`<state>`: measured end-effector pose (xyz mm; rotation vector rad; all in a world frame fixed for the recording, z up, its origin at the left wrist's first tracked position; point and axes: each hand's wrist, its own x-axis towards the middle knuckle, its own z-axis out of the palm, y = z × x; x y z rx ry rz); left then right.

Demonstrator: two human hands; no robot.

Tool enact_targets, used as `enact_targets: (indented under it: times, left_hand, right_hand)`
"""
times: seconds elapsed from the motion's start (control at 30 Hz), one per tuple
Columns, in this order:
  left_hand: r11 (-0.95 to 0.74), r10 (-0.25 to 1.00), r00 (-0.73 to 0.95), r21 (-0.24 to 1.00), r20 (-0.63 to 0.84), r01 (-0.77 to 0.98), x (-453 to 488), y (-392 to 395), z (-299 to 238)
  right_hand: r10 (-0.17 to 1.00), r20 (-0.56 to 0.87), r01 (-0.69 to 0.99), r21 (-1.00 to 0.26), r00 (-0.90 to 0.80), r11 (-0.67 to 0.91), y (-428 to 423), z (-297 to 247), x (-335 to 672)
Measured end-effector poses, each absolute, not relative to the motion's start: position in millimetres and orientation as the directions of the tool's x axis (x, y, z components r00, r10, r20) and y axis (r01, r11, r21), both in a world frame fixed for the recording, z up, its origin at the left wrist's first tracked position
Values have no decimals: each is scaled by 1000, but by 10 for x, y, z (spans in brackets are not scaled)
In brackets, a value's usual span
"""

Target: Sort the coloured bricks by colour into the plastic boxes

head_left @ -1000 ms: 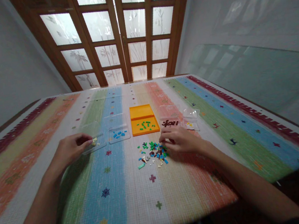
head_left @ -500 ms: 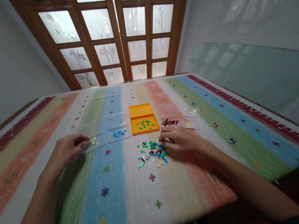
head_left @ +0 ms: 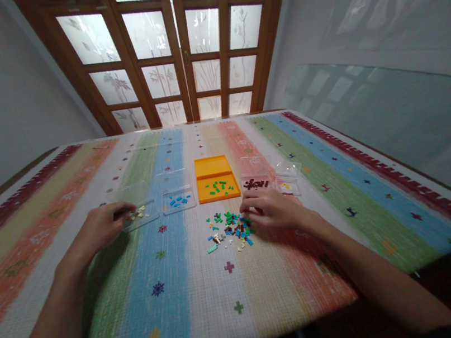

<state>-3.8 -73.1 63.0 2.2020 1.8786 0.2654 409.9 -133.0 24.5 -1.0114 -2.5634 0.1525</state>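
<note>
1. The pile of small bricks [head_left: 228, 230] lies just in front of the orange tray [head_left: 217, 184].
2. The right hand [head_left: 272, 210] sits at the pile's right edge with its fingers curled onto the bricks. Whether it pinches a piece cannot be told. Lifting 1 brick at a time should keep the pile from scattering.
3. The left hand [head_left: 101, 228], well left of the tray, bunches its fingertips at the rim of the clear box of pale pieces [head_left: 141, 212]. Its grip is unclear. Keep that box steady.
</note>
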Motion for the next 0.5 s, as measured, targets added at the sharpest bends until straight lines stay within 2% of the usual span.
enact_targets:
  times: [0.2,0.3,0.43,0.5]
  left_hand:
    - [-166,986,161,339,43,926,-54,-734,645]
    - [-198,977,154,352,149,915,-5,-779,694]
    - [-353,912,212,404,352,844,221,-915,765]
    - [-449,872,280,429,402,784,391,-993,758]
  right_hand:
    - [672,310,630,-237,-672,739,-1323,254,4103]
    - [667,320,627,-232,-673,744,-1317,250,4100]
    - [660,327,627,-214,-676,749,-1311,245,4096]
    - [661,322,629,-211,-678,748,-1311,247,4098]
